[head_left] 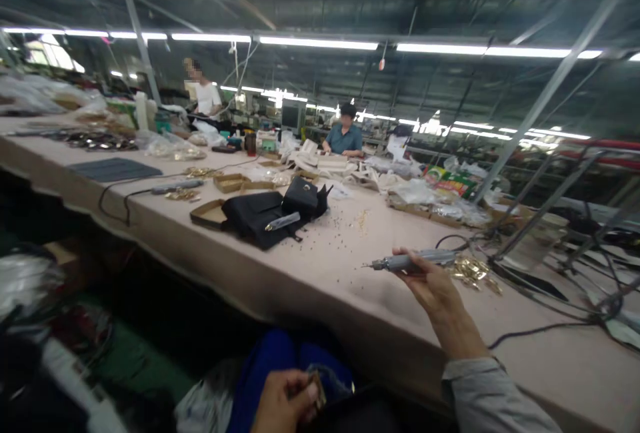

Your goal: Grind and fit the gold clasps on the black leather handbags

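My right hand (434, 285) is wrapped round a grey electric screwdriver (400, 262) above the table, its bit pointing left. Gold-coloured metal fittings (471, 272) lie in a pile just beyond that hand. Low over my lap, my left hand (287, 398) pinches a small gold-coloured metal piece (317, 388) between thumb and fingers. Something black (360, 410) lies beside it in shadow, and its kind is hard to make out. Black bags (265, 215) lie on the table ahead, one with a wrapped strip on top.
Tiny dark screws (340, 233) are scattered over the long table (380, 313). Cardboard trays (207, 213) and another electric screwdriver (177, 186) are at the left. Cables (530, 330) and metal posts crowd the right. Two people work across the table.
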{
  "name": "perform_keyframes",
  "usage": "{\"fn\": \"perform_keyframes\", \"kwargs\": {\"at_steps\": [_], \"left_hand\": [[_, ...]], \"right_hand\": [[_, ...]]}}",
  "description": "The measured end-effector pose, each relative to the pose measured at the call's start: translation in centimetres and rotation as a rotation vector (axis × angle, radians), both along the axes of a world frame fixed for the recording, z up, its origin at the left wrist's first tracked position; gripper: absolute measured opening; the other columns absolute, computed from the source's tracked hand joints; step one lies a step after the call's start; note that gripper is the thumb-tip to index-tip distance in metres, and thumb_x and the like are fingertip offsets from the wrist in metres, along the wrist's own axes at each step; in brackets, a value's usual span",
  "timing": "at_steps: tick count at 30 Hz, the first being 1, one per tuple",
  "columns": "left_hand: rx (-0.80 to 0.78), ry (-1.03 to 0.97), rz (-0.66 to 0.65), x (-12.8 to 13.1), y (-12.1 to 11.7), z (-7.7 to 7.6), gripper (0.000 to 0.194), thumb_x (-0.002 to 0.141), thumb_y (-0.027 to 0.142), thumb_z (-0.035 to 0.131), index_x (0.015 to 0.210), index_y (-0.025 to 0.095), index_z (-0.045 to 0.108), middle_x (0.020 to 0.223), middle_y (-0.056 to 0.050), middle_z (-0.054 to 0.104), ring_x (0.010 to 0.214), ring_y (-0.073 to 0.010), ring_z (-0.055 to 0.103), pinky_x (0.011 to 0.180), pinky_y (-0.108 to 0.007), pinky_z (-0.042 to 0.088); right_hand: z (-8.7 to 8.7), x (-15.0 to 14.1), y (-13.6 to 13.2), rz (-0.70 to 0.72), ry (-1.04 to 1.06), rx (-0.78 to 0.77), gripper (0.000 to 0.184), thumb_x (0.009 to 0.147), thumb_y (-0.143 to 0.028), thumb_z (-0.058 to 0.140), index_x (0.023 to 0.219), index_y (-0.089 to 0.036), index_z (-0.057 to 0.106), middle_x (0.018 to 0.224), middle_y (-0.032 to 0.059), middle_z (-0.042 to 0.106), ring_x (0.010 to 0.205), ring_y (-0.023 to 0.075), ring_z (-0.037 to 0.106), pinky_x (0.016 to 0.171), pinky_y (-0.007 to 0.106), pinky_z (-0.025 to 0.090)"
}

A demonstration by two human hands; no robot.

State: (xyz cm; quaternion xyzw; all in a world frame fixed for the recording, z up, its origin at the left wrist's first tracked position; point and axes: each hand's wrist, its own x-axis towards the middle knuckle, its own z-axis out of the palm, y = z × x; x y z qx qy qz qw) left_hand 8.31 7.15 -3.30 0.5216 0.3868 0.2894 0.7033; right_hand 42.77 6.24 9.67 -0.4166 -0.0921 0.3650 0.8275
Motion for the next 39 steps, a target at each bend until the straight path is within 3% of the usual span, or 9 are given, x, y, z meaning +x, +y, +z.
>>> {"fn": "perform_keyframes", "kwargs": {"at_steps": [3, 6, 9, 12, 22, 30, 39], "left_hand": [[-0.073, -0.051, -0.01, 0.0, -0.6, 0.3, 0.041, 0.063, 0.05, 0.087, 0.066, 0.01, 0.076, 0.058, -0.006, 0.068, 0.052, -0.0132, 0.056, 0.054, -0.025, 0.041], [-0.165, -0.023, 0.049, 0.1, -1.3, 0.6, 0.037, 0.059, 0.042, 0.086, 0.07, 0.008, 0.075, 0.061, -0.008, 0.07, 0.051, -0.0148, 0.06, 0.053, -0.026, 0.046], [-0.218, -0.022, 0.075, 0.1, -1.9, 0.6, 0.036, 0.057, 0.039, 0.086, 0.071, 0.007, 0.075, 0.061, -0.009, 0.071, 0.05, -0.0148, 0.061, 0.052, -0.026, 0.049], [-0.23, -0.046, 0.085, 0.1, -2.3, 0.7, 0.036, 0.057, 0.038, 0.087, 0.072, 0.007, 0.074, 0.064, -0.01, 0.073, 0.049, -0.0139, 0.062, 0.051, -0.025, 0.05], [-0.212, -0.049, 0.093, 0.0, -2.3, 0.6, 0.03, 0.057, 0.031, 0.084, 0.072, 0.007, 0.074, 0.064, -0.012, 0.075, 0.049, -0.0146, 0.063, 0.051, -0.025, 0.053], [-0.207, -0.027, 0.114, 0.1, -2.2, 0.6, 0.026, 0.057, 0.029, 0.083, 0.069, 0.009, 0.074, 0.06, -0.01, 0.073, 0.048, -0.0156, 0.063, 0.05, -0.026, 0.053], [-0.213, -0.028, 0.11, 0.2, -2.1, 0.7, 0.024, 0.058, 0.028, 0.08, 0.07, 0.008, 0.075, 0.062, -0.012, 0.075, 0.049, -0.0161, 0.064, 0.051, -0.026, 0.054]], "right_hand": [[0.3, -5.4, -4.9, 0.106, -0.17, -0.04, 0.031, 0.073, -0.01, 0.087, 0.096, -0.017, 0.068, 0.103, 0.0106, 0.077, 0.111, 0.0322, 0.072, 0.098, 0.058, 0.061], [-0.3, -10.8, -8.7, 0.187, -0.216, -0.131, 0.038, 0.069, -0.017, 0.094, 0.098, -0.02, 0.07, 0.102, 0.0075, 0.077, 0.108, 0.0327, 0.074, 0.093, 0.052, 0.064], [-1.5, -14.8, -10.9, 0.231, -0.211, -0.185, 0.041, 0.068, -0.022, 0.096, 0.101, -0.022, 0.07, 0.104, 0.0069, 0.077, 0.109, 0.0336, 0.074, 0.091, 0.051, 0.064], [-2.4, -16.9, -11.7, 0.222, -0.243, -0.182, 0.044, 0.068, -0.026, 0.096, 0.103, -0.023, 0.07, 0.104, 0.0072, 0.077, 0.107, 0.0332, 0.074, 0.094, 0.051, 0.063], [-3.1, -17.5, -11.7, 0.224, -0.27, -0.171, 0.044, 0.068, -0.026, 0.096, 0.102, -0.022, 0.069, 0.101, 0.0074, 0.077, 0.103, 0.0302, 0.076, 0.092, 0.043, 0.064], [-4.0, -17.8, -11.4, 0.239, -0.29, -0.169, 0.043, 0.07, -0.028, 0.094, 0.104, -0.023, 0.068, 0.103, 0.008, 0.077, 0.105, 0.0331, 0.075, 0.101, 0.056, 0.058], [-4.2, -18.2, -11.3, 0.217, -0.34, -0.184, 0.043, 0.071, -0.029, 0.093, 0.105, -0.023, 0.068, 0.103, 0.0076, 0.076, 0.105, 0.0333, 0.075, 0.107, 0.062, 0.052]]}}
